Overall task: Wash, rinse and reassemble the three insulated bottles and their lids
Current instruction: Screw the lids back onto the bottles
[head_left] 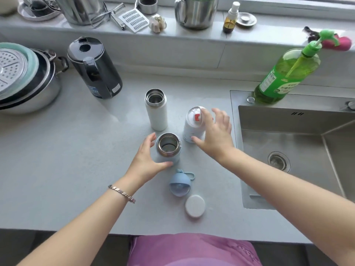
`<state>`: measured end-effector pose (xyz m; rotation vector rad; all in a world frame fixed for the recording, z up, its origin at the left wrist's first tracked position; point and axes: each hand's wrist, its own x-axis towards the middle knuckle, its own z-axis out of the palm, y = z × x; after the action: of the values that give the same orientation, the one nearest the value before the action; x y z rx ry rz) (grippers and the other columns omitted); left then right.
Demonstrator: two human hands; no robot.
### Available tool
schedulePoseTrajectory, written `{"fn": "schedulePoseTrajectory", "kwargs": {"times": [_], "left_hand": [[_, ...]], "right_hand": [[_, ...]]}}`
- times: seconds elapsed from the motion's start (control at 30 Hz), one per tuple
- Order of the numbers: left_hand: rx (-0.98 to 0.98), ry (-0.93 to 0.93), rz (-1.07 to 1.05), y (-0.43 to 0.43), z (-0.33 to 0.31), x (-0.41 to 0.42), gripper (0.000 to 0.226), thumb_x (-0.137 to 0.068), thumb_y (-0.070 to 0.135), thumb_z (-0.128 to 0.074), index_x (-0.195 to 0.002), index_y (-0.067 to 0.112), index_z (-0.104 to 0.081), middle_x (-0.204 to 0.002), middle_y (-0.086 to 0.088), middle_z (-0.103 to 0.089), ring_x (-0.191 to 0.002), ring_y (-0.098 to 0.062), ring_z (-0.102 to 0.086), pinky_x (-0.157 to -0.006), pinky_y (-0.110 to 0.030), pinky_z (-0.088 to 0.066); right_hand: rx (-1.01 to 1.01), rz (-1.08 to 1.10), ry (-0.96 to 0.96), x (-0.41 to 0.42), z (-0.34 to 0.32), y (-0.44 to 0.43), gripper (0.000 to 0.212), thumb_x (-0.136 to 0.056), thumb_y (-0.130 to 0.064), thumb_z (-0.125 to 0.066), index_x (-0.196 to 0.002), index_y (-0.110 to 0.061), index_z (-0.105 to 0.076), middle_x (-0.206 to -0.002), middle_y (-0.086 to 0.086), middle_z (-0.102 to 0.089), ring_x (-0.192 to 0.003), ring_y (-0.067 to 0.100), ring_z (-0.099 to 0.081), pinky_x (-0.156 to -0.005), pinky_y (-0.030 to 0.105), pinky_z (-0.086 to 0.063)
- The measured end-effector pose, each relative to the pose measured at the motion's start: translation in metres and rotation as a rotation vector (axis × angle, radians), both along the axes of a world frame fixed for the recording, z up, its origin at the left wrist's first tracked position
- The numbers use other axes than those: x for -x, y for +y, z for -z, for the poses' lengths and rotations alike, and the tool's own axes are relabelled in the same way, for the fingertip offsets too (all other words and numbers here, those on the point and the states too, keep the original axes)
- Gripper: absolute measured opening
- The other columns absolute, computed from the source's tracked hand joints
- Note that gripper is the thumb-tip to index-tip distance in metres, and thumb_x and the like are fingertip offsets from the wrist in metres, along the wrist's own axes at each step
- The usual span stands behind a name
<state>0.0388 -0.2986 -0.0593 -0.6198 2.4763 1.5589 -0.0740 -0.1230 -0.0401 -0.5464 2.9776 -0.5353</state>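
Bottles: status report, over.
Left hand cupping open blue bottle; right hand open at lidded bottle. White bottle open. Blue lid, white lid loose on counter. Nothing blocking.

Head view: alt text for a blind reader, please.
A left hand cups an open pale blue bottle on a grey counter; the right hand reaches for a lidded white bottle. A taller open white bottle stands behind; a blue domed lid and white round lid lie nearer.

Tall white bottle (156,110): stands upright on the counter (76,160), uncapped, steel mouth showing. Pale blue bottle (168,148) just in front: upright, also uncapped. Capped white bottle (193,129) to their right: carries a clear domed lid with red inside. Nearer: blue lid (180,184) with loop, on its side; round white lid (195,206) beside it, lying flat.
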Motion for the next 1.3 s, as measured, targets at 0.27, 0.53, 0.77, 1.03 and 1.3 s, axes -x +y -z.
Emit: {"fn": "schedulePoseTrajectory", "kwargs": {"times": [0.27,0.53,0.77,1.03,1.3], "left_hand": [[-0.025,0.063,0.056,-0.001,0.014,0.015,0.089,-0.06,0.016,-0.086,-0.135,0.029,-0.039,-0.13,0.008,-0.05,-0.119,-0.007,-0.046,-0.099,-0.023,-0.036],[-0.093,0.121,0.014,0.007,0.021,0.02,0.086,-0.055,0.006,-0.088,-0.12,0.032,-0.037,-0.109,0.014,-0.055,-0.102,-0.002,-0.053,-0.09,-0.008,-0.038],[-0.106,0.14,-0.124,0.016,0.032,0.018,0.075,-0.052,0.003,-0.089,-0.114,0.024,-0.051,-0.101,0.02,-0.057,-0.087,0.011,-0.054,-0.082,-0.001,-0.038],[-0.054,0.185,-0.12,0.028,0.005,-0.002,0.069,-0.042,0.035,-0.087,-0.1,0.045,-0.051,-0.107,0.011,-0.062,-0.1,-0.004,-0.056,-0.087,-0.018,-0.041],[0.021,0.197,0.011,0.056,-0.046,-0.012,0.063,-0.039,0.041,-0.074,-0.094,0.05,-0.045,-0.1,0.015,-0.053,-0.088,0.009,-0.053,-0.067,-0.005,-0.041]], "right_hand": [[-0.104,0.083,-0.779,-0.091,0.037,-0.004,0.07,-0.077,-0.065,-0.054,-0.129,-0.02,-0.04,-0.123,0.007,-0.054,-0.116,0.026,-0.052,-0.09,0.034,-0.042],[-0.087,0.159,-0.747,-0.089,0.039,-0.016,0.059,-0.066,-0.048,-0.069,-0.11,-0.02,-0.041,-0.104,0.002,-0.06,-0.093,0.025,-0.059,-0.067,0.026,-0.04],[0.708,0.45,-0.998,-0.066,-0.029,0.057,0.052,-0.06,-0.032,-0.056,-0.11,-0.02,-0.052,-0.097,0.002,-0.056,-0.077,0.015,-0.059,-0.06,0.025,-0.051],[0.777,0.353,-0.99,-0.046,-0.075,0.073,0.052,-0.067,-0.03,-0.079,-0.112,-0.017,-0.056,-0.094,0.002,-0.061,-0.073,0.011,-0.059,-0.061,0.022,-0.05],[0.425,-0.103,-0.443,-0.046,-0.106,0.036,0.066,-0.066,-0.035,-0.077,-0.122,-0.034,-0.041,-0.104,-0.013,-0.052,-0.085,0.002,-0.055,-0.075,0.017,-0.044]]}}
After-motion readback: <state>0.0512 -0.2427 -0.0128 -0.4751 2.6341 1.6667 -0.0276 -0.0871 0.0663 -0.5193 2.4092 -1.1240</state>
